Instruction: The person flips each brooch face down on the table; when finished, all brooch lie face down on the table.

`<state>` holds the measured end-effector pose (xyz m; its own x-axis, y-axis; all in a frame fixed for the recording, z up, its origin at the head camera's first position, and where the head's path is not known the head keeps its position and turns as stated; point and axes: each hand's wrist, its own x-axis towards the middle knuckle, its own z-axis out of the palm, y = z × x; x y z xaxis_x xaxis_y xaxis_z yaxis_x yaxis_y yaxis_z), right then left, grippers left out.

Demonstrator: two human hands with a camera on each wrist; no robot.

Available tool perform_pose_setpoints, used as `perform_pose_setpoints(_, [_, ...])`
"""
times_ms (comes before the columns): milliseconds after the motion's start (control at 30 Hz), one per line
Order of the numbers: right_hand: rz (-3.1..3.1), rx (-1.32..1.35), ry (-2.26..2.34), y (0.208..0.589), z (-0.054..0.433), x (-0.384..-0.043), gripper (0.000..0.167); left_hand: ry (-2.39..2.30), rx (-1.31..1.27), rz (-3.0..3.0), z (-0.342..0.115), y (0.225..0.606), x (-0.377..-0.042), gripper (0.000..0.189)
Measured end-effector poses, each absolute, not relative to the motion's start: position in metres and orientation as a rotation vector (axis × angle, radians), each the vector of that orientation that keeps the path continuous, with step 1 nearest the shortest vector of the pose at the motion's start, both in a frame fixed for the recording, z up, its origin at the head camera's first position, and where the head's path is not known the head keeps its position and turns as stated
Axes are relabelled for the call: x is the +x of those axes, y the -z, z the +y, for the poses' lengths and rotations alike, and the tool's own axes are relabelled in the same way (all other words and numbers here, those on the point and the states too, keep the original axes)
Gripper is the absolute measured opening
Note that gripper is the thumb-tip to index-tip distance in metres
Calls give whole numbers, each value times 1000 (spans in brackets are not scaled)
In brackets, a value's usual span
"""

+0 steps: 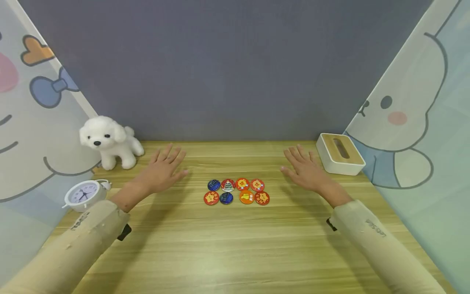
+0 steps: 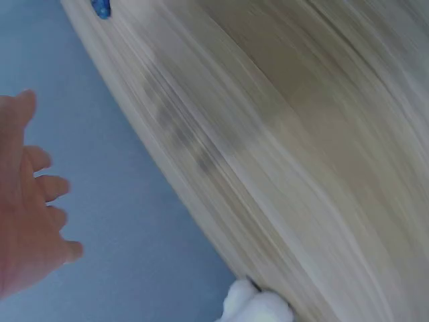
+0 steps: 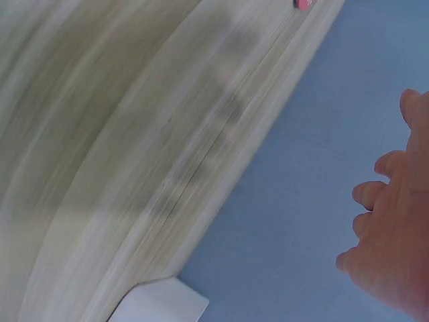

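Several round badges lie in two rows on the wooden table [image 1: 220,245]. The upper row has a blue badge [image 1: 214,185], a red badge with a Christmas tree [image 1: 228,185] and two red-and-yellow ones. Below are a red star badge [image 1: 211,198], another blue badge [image 1: 226,198], an orange thumbs-up badge [image 1: 247,197] and a second star badge [image 1: 262,198]. To their left, my left hand [image 1: 163,170] is spread palm down above the table, holding nothing. On the other side my right hand [image 1: 304,170] hovers likewise, fingers extended and nothing in it.
A white plush dog [image 1: 110,141] stands at the back left, with a white alarm clock [image 1: 86,195] in front of it. At the back right sits a white tissue box [image 1: 340,154] with a wooden top. A dark panel [image 1: 235,73] rises behind the table.
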<state>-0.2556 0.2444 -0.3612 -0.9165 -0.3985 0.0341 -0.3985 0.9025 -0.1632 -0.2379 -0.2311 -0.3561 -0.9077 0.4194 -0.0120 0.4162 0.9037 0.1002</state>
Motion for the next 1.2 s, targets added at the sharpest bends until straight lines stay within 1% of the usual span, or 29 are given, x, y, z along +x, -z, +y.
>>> perform_pose_setpoints(133, [3046, -665, 336, 359, 224, -257, 78, -153, 679, 3002, -223, 360, -241, 75])
perform_pose_setpoints(267, [3015, -721, 394, 355, 194, -263, 76, -157, 705, 2975, -209, 361, -248, 67])
perform_pose_setpoints(367, [2952, -766, 433, 354, 169, -269, 69, -246, 700, 2915, -196, 361, -254, 61])
perform_pose_setpoints(600, [2758, -900, 527, 364, 111, -279, 45, -416, 681, 2819, -176, 367, -261, 47])
perform_pose_setpoints(733, [2736, -962, 495, 373, 88, -281, 38, -449, 684, 2813, -171, 373, -260, 42])
perform_pose_setpoints(1033, [2718, -984, 401, 381, 52, -285, 35, -510, 534, 2777, -162, 381, -259, 39])
perform_pose_setpoints(1200, [2722, -1002, 354, 385, 41, -285, 35, -450, 534, 2779, -157, 385, -260, 39])
